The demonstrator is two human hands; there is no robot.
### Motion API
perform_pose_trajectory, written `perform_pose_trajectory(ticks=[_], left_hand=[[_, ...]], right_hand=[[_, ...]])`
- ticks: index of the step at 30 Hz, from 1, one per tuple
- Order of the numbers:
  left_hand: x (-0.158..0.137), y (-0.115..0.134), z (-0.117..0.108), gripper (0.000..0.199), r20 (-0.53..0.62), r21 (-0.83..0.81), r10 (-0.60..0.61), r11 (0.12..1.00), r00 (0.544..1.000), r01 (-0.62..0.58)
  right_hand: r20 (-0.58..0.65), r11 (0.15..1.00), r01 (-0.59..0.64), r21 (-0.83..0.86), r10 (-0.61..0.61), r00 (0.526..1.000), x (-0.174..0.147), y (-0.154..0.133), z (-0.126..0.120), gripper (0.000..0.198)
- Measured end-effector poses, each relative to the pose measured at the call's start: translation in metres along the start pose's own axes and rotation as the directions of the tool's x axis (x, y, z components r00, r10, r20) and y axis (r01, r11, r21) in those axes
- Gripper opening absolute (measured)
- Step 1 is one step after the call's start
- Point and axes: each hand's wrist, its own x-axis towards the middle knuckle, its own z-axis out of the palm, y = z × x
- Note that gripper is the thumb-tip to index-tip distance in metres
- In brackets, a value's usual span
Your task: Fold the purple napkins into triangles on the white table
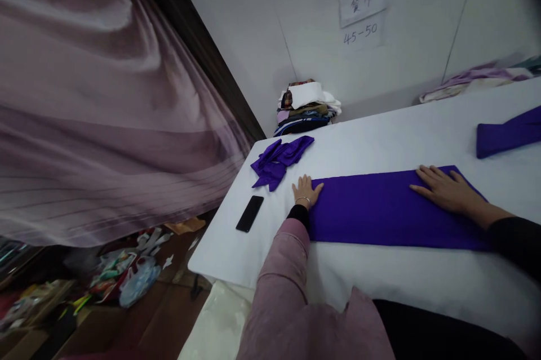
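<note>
A purple cloth [380, 210] lies flat as a long rectangle on the white table, its long sides running left to right. At its left end rests my left hand [306, 191], fingers spread, partly on the cloth's edge and partly on the table. My right hand [446, 188] lies flat near the far right corner of the cloth, palm down with fingers apart. Neither hand grips anything. Beyond my left hand is a crumpled purple cloth [281, 160]. Another purple cloth [507, 133] lies folded at the right, cut off by the picture's edge.
A black phone [249, 213] lies on the white table [220, 241] left of my hand. Stacked folded clothes [306, 106] stand against the wall, with more fabric [473, 81] at right. A pinkish curtain [105, 95] hangs at left above bags [139, 281] on the floor.
</note>
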Motion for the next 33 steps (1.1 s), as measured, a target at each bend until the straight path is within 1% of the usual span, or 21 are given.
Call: perform_pose_trajectory(ticks=[3, 5, 6, 7, 9, 11, 12, 14, 15, 18, 20, 21, 22, 23, 24, 25, 27, 31, 33], left_hand=[[0.001, -0.021, -0.013, 0.079, -0.026, 0.007, -0.106, 0.994, 0.994, 0.106], [-0.005, -0.024, -0.017, 0.079, -0.036, 0.007, -0.131, 0.991, 0.991, 0.131], [-0.012, -0.021, -0.016, 0.079, -0.04, 0.01, -0.119, 0.993, 0.992, 0.12], [-0.02, -0.017, -0.013, 0.078, -0.046, 0.019, -0.079, 0.997, 0.996, 0.079], [-0.042, -0.005, -0.002, 0.078, -0.051, 0.057, 0.077, 0.996, 0.996, -0.074], [-0.066, 0.008, 0.013, 0.08, -0.031, 0.103, 0.257, 0.962, 0.966, -0.253], [-0.078, 0.013, 0.021, 0.081, -0.009, 0.114, 0.311, 0.945, 0.95, -0.308], [-0.094, 0.019, 0.032, 0.081, 0.021, 0.132, 0.35, 0.927, 0.937, -0.35], [-0.099, 0.02, 0.035, 0.081, 0.023, 0.147, 0.349, 0.926, 0.937, -0.348], [-0.1, 0.022, 0.036, 0.079, 0.016, 0.206, 0.326, 0.924, 0.945, -0.322], [-0.097, 0.023, 0.033, 0.076, 0.035, 0.245, 0.315, 0.917, 0.948, -0.314], [-0.096, 0.024, 0.032, 0.075, 0.048, 0.264, 0.311, 0.913, 0.949, -0.312], [-0.095, 0.025, 0.031, 0.074, 0.057, 0.284, 0.303, 0.908, 0.951, -0.307], [-0.095, 0.026, 0.03, 0.074, 0.061, 0.303, 0.293, 0.905, 0.954, -0.297], [-0.095, 0.026, 0.029, 0.073, 0.06, 0.321, 0.282, 0.903, 0.957, -0.286], [-0.095, 0.027, 0.029, 0.073, 0.056, 0.336, 0.272, 0.901, 0.961, -0.275], [-0.095, 0.028, 0.029, 0.071, 0.048, 0.361, 0.256, 0.897, 0.966, -0.255], [-0.094, 0.029, 0.028, 0.071, 0.042, 0.4, 0.246, 0.884, 0.968, -0.242], [-0.095, 0.03, 0.027, 0.071, 0.042, 0.408, 0.248, 0.88, 0.968, -0.243]], right_hand=[[-0.027, 1.0, -0.005, -0.003, 0.005, 1.0, -0.001, -0.001, 0.002, 0.09], [-0.032, 1.0, -0.009, -0.006, 0.009, 0.999, -0.001, -0.001, 0.003, 0.091], [-0.037, 1.0, -0.012, -0.005, 0.012, 0.999, -0.001, -0.002, 0.003, 0.092], [-0.037, 1.0, -0.014, -0.001, 0.014, 0.999, 0.0, -0.001, 0.003, 0.092], [-0.024, 1.0, -0.017, 0.007, 0.018, 1.0, 0.003, -0.002, 0.0, 0.09], [0.001, 0.999, -0.036, 0.013, 0.036, 0.999, 0.005, -0.006, -0.007, 0.085], [0.017, 0.998, -0.055, 0.015, 0.055, 0.998, 0.005, -0.013, -0.012, 0.082], [0.049, 0.995, -0.101, 0.021, 0.1, 0.994, 0.001, -0.037, -0.022, 0.078], [0.04, 0.996, -0.085, 0.032, 0.084, 0.996, -0.004, -0.056, -0.025, 0.079], [-0.007, 0.991, 0.115, 0.068, -0.115, 0.993, -0.022, -0.131, -0.026, 0.076], [-0.012, 0.972, 0.236, 0.013, -0.236, 0.972, -0.035, -0.18, -0.018, 0.067], [-0.011, 0.962, 0.273, -0.03, -0.273, 0.962, -0.041, -0.197, -0.014, 0.063], [-0.006, 0.953, 0.294, -0.074, -0.295, 0.956, -0.046, -0.209, -0.01, 0.061], [-0.002, 0.948, 0.298, -0.113, -0.3, 0.954, -0.05, -0.215, -0.007, 0.059], [0.002, 0.946, 0.291, -0.141, -0.293, 0.956, -0.054, -0.214, -0.005, 0.058], [0.005, 0.949, 0.276, -0.155, -0.279, 0.96, -0.057, -0.207, -0.005, 0.059], [-0.006, 0.965, 0.227, -0.132, -0.229, 0.973, -0.062, -0.18, -0.008, 0.062], [-0.063, 0.996, 0.087, -0.001, -0.087, 0.994, -0.077, -0.1, -0.024, 0.072], [-0.075, 1.0, 0.01, 0.02, -0.008, 0.997, -0.087, -0.059, -0.032, 0.08]])
